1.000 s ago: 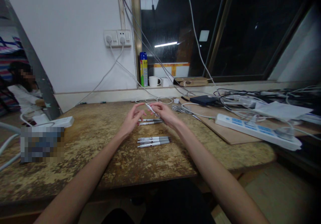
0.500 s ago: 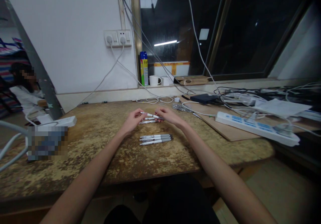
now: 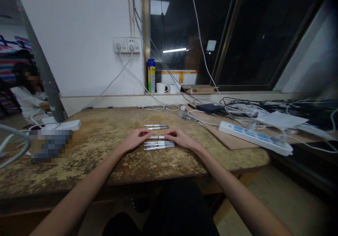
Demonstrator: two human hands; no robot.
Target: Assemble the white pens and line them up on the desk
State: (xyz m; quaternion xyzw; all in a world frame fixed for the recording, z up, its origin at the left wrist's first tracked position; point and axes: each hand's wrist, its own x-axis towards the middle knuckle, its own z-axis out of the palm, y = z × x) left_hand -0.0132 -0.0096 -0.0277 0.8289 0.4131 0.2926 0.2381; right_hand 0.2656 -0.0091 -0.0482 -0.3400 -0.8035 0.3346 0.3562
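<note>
Between my two hands a white pen (image 3: 157, 137) lies crosswise, one end in each set of fingertips. My left hand (image 3: 136, 138) pinches its left end, and my right hand (image 3: 179, 137) pinches its right end. Just nearer to me, a row of several white and grey pens (image 3: 159, 146) rests side by side on the worn wooden table (image 3: 126, 169). Beyond my hands lie two more pens (image 3: 156, 126), roughly parallel to the others. The ends of the held pen are hidden by my fingers.
A white power strip (image 3: 253, 137) and a brown board (image 3: 229, 142) lie on the right, with tangled cables and a dark box (image 3: 210, 108) behind. Another power strip (image 3: 68, 125) is at the left. A spray can (image 3: 151, 75) and mug (image 3: 161, 88) stand on the sill. A person sits far left.
Both hands have come toward me with the pen, from above the far pens to just beyond the near row. Two far pens are now uncovered. The view has shifted slightly.
</note>
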